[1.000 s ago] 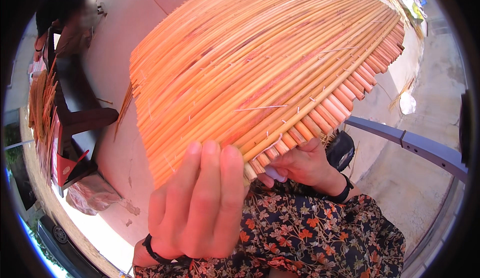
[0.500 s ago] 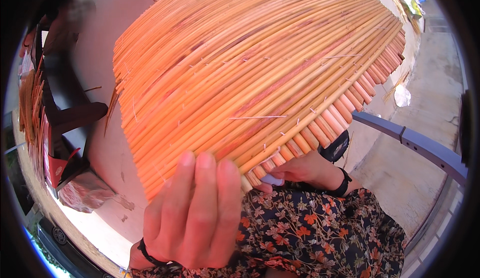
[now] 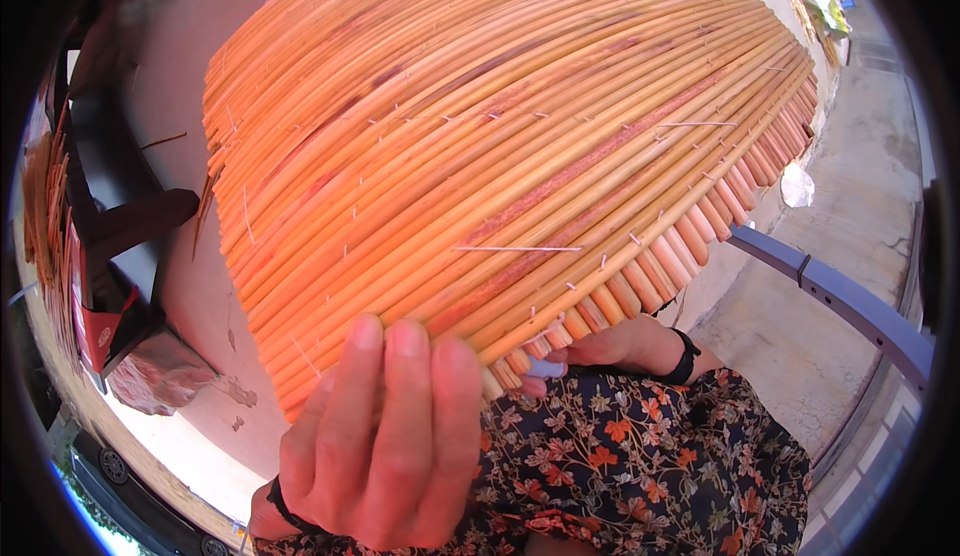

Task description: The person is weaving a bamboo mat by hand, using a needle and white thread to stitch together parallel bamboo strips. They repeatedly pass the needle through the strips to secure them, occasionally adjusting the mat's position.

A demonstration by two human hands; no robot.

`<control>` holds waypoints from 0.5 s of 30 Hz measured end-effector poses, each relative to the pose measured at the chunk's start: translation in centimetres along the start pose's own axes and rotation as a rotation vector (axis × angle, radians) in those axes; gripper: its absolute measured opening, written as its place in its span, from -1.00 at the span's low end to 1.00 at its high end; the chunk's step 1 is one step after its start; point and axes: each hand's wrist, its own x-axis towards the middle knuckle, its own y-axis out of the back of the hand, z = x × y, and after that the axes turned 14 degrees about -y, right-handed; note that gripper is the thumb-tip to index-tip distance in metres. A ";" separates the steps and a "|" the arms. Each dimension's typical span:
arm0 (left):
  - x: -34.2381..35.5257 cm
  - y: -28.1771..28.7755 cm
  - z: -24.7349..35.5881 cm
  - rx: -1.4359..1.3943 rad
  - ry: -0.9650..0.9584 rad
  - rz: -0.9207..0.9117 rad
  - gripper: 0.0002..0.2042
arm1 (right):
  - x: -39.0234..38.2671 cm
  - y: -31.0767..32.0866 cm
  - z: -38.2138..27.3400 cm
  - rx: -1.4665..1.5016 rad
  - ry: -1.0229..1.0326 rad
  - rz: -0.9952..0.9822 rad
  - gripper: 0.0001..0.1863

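A wide mat of stitched straw-coloured reed stalks [image 3: 480,166], with short white thread stitches across it, slants up in front of me. My left hand [image 3: 385,436] grips its near corner, fingers laid over the top and the thumb out of sight below. Under the near right edge, where a second layer of cut stalk ends [image 3: 640,286] shows, is my right hand [image 3: 630,346]. Its fingers are mostly hidden behind the mat, closed around a small pale lavender piece [image 3: 543,367] that I cannot identify. A longer white thread [image 3: 520,249] lies across the stalks.
On the left stand a black chair-like frame [image 3: 130,221] and a bundle of reddish stalks [image 3: 45,206]. A grey-blue metal bar [image 3: 830,296] curves along the right. My lap is covered by dark floral cloth [image 3: 640,446]. A car [image 3: 120,486] shows at lower left.
The mat's left side has swung a little left and downward in view, and its right edge slightly right. Both hands keep their places on it.
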 end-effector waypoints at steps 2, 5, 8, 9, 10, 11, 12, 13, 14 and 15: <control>-0.1 0.0 -0.2 -0.012 -0.001 -0.003 -0.67 | 0.1 -0.1 -0.2 0.000 -0.021 -0.001 -0.75; -0.1 0.0 -0.4 -0.038 0.000 -0.004 -0.67 | 0.1 -0.2 -0.3 0.001 -0.056 0.005 -0.72; -0.2 0.3 -0.3 -0.058 0.008 -0.007 -0.67 | 0.2 -0.6 -0.4 0.004 -0.109 0.017 -0.68; -0.4 0.1 -0.2 -0.050 0.007 0.012 -0.67 | 0.1 -0.8 -0.4 0.009 -0.138 0.031 -0.67; -0.4 -0.3 -0.4 -0.046 -0.005 0.032 -0.67 | 0.0 -0.8 -0.5 0.017 -0.162 0.044 -0.66; -0.5 -0.4 -0.7 -0.044 -0.025 0.022 -0.67 | 0.0 -0.8 -0.6 0.008 -0.183 0.058 -0.64; -0.6 -0.5 -1.0 -0.041 -0.044 0.012 -0.67 | 0.0 -0.8 -0.9 -0.009 -0.209 0.074 -0.63; -0.6 -0.5 -1.1 -0.034 -0.058 0.002 -0.66 | 0.0 -0.9 -1.5 -0.096 -0.208 0.072 -0.64; -0.6 -0.5 -1.0 -0.030 -0.049 0.015 -0.67 | 0.0 -0.9 -2.0 -0.180 -0.207 0.071 -0.64; -0.6 -0.6 -1.0 -0.026 -0.041 0.027 -0.67 | 0.6 -0.5 -1.5 -0.199 -0.178 0.050 -0.64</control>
